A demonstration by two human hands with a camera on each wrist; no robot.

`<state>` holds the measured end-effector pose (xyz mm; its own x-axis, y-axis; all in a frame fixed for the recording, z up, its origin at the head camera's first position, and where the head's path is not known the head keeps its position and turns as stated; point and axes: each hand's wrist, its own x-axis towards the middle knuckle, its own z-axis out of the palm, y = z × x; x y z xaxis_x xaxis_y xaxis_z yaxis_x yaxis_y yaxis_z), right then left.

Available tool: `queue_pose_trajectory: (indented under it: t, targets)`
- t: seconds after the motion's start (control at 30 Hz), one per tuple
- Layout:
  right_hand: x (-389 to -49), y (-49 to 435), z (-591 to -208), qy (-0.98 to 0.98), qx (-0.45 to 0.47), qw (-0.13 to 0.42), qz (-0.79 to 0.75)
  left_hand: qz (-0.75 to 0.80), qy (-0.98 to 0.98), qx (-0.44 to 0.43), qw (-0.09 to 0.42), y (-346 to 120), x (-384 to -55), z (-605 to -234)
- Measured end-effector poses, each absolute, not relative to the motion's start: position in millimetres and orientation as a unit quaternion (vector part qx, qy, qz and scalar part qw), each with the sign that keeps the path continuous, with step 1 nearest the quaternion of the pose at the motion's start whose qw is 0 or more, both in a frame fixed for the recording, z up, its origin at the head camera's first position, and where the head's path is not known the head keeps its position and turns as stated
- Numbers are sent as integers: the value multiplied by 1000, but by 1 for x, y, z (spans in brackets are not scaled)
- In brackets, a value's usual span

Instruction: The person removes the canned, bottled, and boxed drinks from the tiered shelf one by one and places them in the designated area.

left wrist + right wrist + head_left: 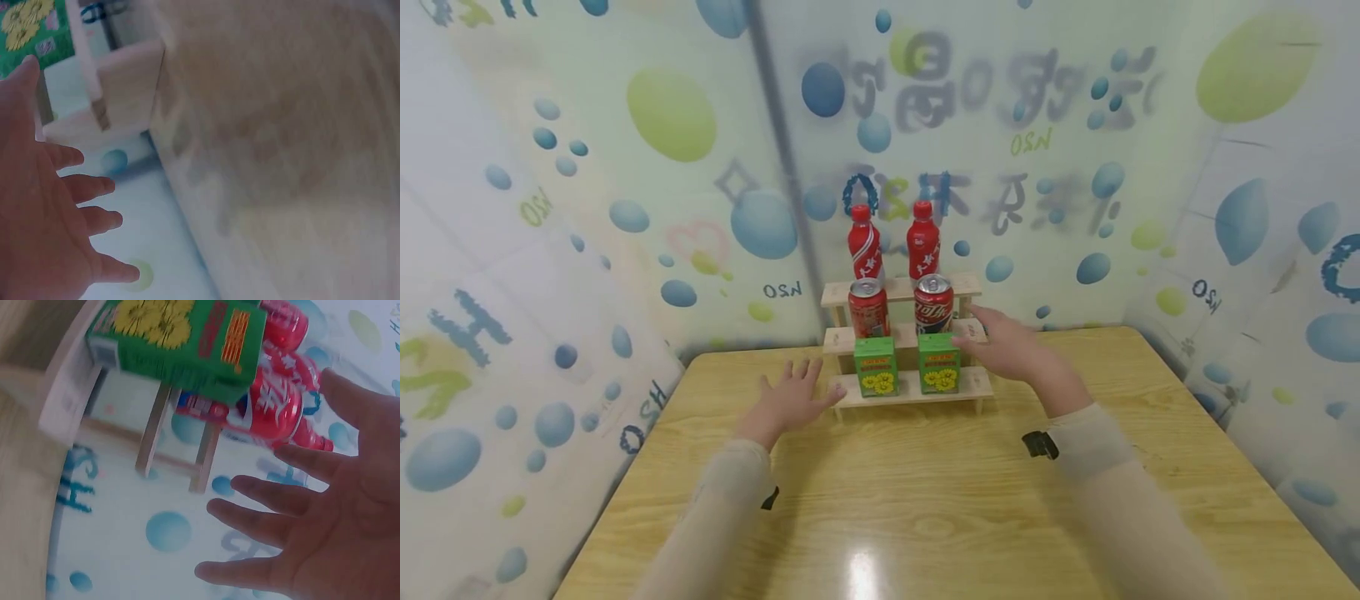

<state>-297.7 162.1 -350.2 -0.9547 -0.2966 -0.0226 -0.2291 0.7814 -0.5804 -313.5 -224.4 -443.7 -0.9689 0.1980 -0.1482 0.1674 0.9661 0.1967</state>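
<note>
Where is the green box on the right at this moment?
In the head view, the green box on the right stands on the wooden stand's lowest tier, in front of a red can and just left of the right hand.

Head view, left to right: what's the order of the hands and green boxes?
Left hand → left green box → right green box → right hand.

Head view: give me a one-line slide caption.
Left hand and right hand flank a three-tier wooden stand bearing two red bottles, two red cans and two green boxes.
</note>
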Motion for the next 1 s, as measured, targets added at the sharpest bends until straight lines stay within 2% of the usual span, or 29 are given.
queue_pose_trajectory:
  t: [0.37, 0.7, 1.0]
  targets:
    - [-298, 137, -371, 936, -147, 33, -319, 88, 987, 94, 98, -208, -303, -479]
    - [-303, 129, -383, 942, -127, 21, -309, 151, 970, 120, 147, -214, -302, -477]
    - [-306, 129, -390, 938, -106, 19, -329, 153, 970, 114, 154, -214, -303, -479]
